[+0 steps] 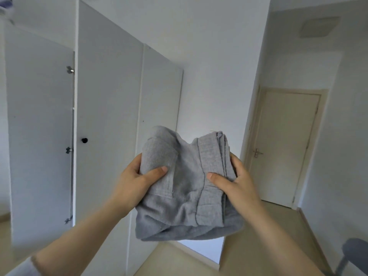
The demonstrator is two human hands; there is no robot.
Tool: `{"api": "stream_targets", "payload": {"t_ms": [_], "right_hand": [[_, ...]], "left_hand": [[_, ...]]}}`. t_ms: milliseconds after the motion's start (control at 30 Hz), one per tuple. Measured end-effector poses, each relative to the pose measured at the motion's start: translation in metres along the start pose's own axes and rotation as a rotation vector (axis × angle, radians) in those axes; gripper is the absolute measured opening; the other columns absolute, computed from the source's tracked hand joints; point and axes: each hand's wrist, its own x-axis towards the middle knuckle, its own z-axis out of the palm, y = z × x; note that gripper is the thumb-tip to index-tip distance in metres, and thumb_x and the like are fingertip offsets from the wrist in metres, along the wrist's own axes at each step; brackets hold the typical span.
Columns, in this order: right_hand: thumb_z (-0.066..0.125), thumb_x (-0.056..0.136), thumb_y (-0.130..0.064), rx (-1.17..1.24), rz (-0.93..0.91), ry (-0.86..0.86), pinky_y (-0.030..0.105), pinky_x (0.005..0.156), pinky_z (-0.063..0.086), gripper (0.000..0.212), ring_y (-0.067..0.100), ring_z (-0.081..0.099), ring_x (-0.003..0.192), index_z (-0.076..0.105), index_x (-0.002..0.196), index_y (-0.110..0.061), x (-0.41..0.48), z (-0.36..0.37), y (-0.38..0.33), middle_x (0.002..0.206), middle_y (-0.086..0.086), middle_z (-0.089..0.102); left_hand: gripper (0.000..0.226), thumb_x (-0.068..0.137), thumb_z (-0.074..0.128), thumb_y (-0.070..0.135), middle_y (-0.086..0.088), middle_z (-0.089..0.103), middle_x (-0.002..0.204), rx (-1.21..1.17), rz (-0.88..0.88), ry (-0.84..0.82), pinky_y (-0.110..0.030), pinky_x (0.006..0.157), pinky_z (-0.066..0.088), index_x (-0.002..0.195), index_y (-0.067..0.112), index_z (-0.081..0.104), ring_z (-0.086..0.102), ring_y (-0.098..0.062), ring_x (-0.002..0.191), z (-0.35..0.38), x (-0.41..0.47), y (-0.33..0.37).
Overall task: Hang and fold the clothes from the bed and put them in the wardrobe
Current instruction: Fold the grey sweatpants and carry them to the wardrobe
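Left hand (137,176) gripped the left edge of a folded grey garment (185,188), thumb on top, fingers curled beneath. Right hand (237,180) clamped the right edge the same way. Bundle hung in mid-air between both hands, lower folds sagging. Both forearms reached forward and up. Behind stood the white wardrobe (107,116), left door (39,136) open; a closed room door (284,148) to the right.

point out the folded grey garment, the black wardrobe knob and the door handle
folded grey garment (187,188), head view, middle of fabric
black wardrobe knob (84,140), head view, its centre
door handle (257,152), head view, the lever
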Motion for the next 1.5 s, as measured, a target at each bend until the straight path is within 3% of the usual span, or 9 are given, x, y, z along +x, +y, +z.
{"api": "stream_targets", "payload": {"t_ms": [133, 300, 467, 833, 1067, 1133, 1233, 1367, 1500], "right_hand": [[0.08, 0.076, -0.028, 0.017, -0.028, -0.044, 0.027, 0.087, 0.052, 0.057, -0.003, 0.062, 0.104, 0.053, 0.122, -0.049, 0.045, 0.045, 0.021, 0.116, -0.024, 0.064], [0.077, 0.073, -0.032, 0.056, -0.062, -0.142, 0.027, 0.087, 0.051, 0.058, -0.002, 0.062, 0.105, 0.055, 0.125, -0.041, 0.099, 0.112, 0.041, 0.116, -0.022, 0.065], [0.077, 0.08, -0.025, 0.11, -0.096, -0.261, 0.016, 0.08, 0.053, 0.057, -0.006, 0.061, 0.105, 0.052, 0.129, -0.04, 0.138, 0.178, 0.068, 0.117, -0.027, 0.062], [0.075, 0.072, -0.034, 0.305, -0.161, -0.552, 0.022, 0.087, 0.051, 0.064, -0.006, 0.061, 0.105, 0.051, 0.132, -0.039, 0.227, 0.308, 0.113, 0.118, -0.026, 0.063], [0.075, 0.072, -0.034, 0.461, -0.185, -0.714, 0.024, 0.089, 0.052, 0.062, -0.003, 0.063, 0.104, 0.055, 0.13, -0.037, 0.255, 0.396, 0.119, 0.117, -0.023, 0.065], [0.076, 0.073, -0.032, 0.492, -0.179, -0.758, 0.028, 0.092, 0.053, 0.062, -0.002, 0.063, 0.104, 0.054, 0.131, -0.035, 0.254, 0.427, 0.118, 0.118, -0.022, 0.065], [0.078, 0.076, -0.029, 0.524, -0.179, -0.819, 0.031, 0.094, 0.053, 0.063, -0.002, 0.062, 0.105, 0.052, 0.133, -0.035, 0.253, 0.477, 0.112, 0.119, -0.021, 0.064], [0.076, 0.07, -0.038, 0.545, -0.207, -0.855, 0.028, 0.094, 0.052, 0.07, 0.0, 0.061, 0.109, 0.05, 0.136, -0.035, 0.253, 0.548, 0.095, 0.123, -0.019, 0.063], [0.075, 0.07, -0.039, 0.556, -0.236, -0.856, 0.016, 0.087, 0.051, 0.071, -0.004, 0.06, 0.108, 0.05, 0.136, -0.034, 0.259, 0.619, 0.075, 0.124, -0.018, 0.063]], "left_hand": [[0.055, 0.056, 0.075, 0.062, 0.021, 0.07, 0.102, 0.03, 0.003, 0.054, -0.032, 0.079, 0.056, 0.107, 0.048, 0.06, 0.069, -0.004, 0.09, -0.032, 0.039, -0.022], [0.054, 0.054, 0.077, 0.059, 0.021, 0.071, 0.099, 0.006, -0.001, 0.163, -0.019, 0.067, 0.055, 0.104, 0.048, 0.062, 0.069, -0.002, 0.087, -0.083, 0.078, -0.046], [0.051, 0.057, 0.077, 0.055, 0.019, 0.072, 0.1, 0.047, -0.04, 0.283, -0.029, 0.074, 0.056, 0.106, 0.049, 0.062, 0.07, -0.004, 0.087, -0.132, 0.1, -0.071], [0.049, 0.058, 0.076, 0.057, 0.018, 0.071, 0.096, 0.241, -0.087, 0.629, -0.025, 0.07, 0.054, 0.104, 0.045, 0.062, 0.069, -0.005, 0.087, -0.202, 0.138, -0.107], [0.055, 0.056, 0.076, 0.056, 0.019, 0.071, 0.098, 0.339, -0.113, 0.846, -0.026, 0.074, 0.054, 0.108, 0.046, 0.061, 0.067, -0.005, 0.091, -0.249, 0.137, -0.111], [0.06, 0.056, 0.078, 0.056, 0.017, 0.07, 0.099, 0.361, -0.131, 0.886, -0.024, 0.071, 0.053, 0.112, 0.044, 0.061, 0.067, -0.005, 0.091, -0.269, 0.133, -0.113], [0.047, 0.063, 0.08, 0.052, 0.021, 0.07, 0.094, 0.389, -0.135, 0.952, -0.016, 0.061, 0.05, 0.105, 0.049, 0.059, 0.066, 0.001, 0.082, -0.308, 0.128, -0.118], [0.035, 0.071, 0.078, 0.046, 0.029, 0.068, 0.088, 0.411, -0.139, 0.996, -0.009, 0.05, 0.048, 0.1, 0.049, 0.058, 0.064, 0.009, 0.075, -0.37, 0.128, -0.122], [0.047, 0.061, 0.077, 0.054, 0.019, 0.07, 0.092, 0.424, -0.13, 1.022, -0.019, 0.061, 0.05, 0.104, 0.045, 0.059, 0.067, -0.001, 0.081, -0.438, 0.137, -0.121]]}}
